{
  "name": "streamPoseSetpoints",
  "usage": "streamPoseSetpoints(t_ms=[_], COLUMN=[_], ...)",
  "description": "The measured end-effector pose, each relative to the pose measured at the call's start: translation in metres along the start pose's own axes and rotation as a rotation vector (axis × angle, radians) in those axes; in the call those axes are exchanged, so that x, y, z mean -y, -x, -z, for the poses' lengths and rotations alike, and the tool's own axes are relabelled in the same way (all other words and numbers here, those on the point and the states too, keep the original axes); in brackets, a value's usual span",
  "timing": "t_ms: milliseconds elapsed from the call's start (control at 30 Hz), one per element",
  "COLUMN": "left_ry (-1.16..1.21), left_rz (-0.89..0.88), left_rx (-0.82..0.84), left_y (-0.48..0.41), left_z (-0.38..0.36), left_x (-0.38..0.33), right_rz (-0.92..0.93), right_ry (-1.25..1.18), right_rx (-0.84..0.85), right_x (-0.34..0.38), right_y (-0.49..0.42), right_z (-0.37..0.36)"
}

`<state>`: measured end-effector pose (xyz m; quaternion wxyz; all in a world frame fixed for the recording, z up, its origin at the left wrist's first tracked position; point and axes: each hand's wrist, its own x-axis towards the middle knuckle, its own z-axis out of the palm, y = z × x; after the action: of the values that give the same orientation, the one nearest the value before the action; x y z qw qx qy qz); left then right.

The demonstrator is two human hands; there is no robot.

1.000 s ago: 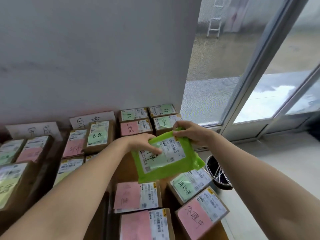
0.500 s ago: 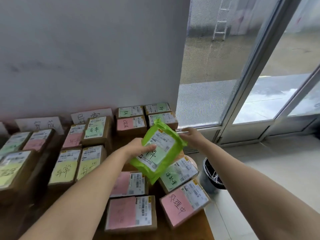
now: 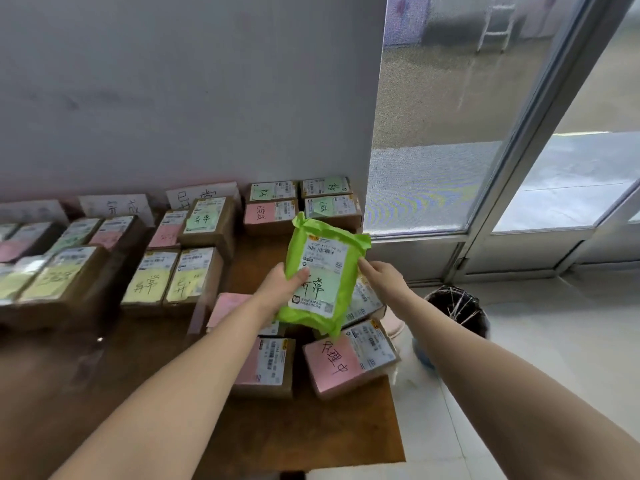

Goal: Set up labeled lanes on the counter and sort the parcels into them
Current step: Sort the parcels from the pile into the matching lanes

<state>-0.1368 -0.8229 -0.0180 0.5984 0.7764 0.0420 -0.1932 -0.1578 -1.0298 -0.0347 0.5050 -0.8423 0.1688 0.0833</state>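
A bright green soft parcel (image 3: pixel 323 271) with a white shipping label and a handwritten green note is held up above the wooden counter (image 3: pixel 311 431). My left hand (image 3: pixel 280 289) grips its left edge, thumb on the label. My right hand (image 3: pixel 379 275) touches its right edge with the fingertips. Cardboard parcels with pink, yellow and green notes lie in rows on the counter, such as a pink-noted box (image 3: pixel 349 362) just below the green parcel. White lane label cards (image 3: pixel 202 195) lean against the wall at the back.
Two stacked pairs of boxes (image 3: pixel 301 206) stand at the back right by the wall. A dark wire bin (image 3: pixel 457 313) sits on the tiled floor right of the counter's edge. Glass doors (image 3: pixel 485 133) fill the right side.
The green parcel has turned from tilted to nearly upright with its label facing me. My right hand has moved from its top corner down to its right edge.
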Motion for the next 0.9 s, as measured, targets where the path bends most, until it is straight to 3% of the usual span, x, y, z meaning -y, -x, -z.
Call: streamPoseSetpoints(t_ms=[100, 233, 367, 533, 633, 900], left_ry=[0.060, 0.326, 0.311, -0.111, -0.305, -0.439], left_rz=[0.014, 0.099, 0.098, -0.020, -0.018, 0.022], left_rx=[-0.102, -0.113, -0.159, -0.188, -0.150, -0.061], left_y=[0.010, 0.024, 0.031, 0.022, 0.016, -0.009], left_z=[-0.012, -0.032, -0.030, 0.000, 0.035, 0.083], left_x=[0.003, 0.009, 0.013, 0.017, 0.014, 0.015], right_rz=[0.064, 0.066, 0.087, 0.093, 0.090, 0.071], right_ry=[-0.168, -0.522, -0.540, -0.569, -0.529, -0.497], right_rx=[0.020, 0.462, 0.619, 0.401, 0.369, 0.257], right_x=[0.012, 0.019, 0.024, 0.028, 0.030, 0.039], right_y=[0.001, 0.013, 0.017, 0.005, -0.005, -0.032], right_z=[-0.006, -0.016, -0.019, -0.024, -0.025, -0.053])
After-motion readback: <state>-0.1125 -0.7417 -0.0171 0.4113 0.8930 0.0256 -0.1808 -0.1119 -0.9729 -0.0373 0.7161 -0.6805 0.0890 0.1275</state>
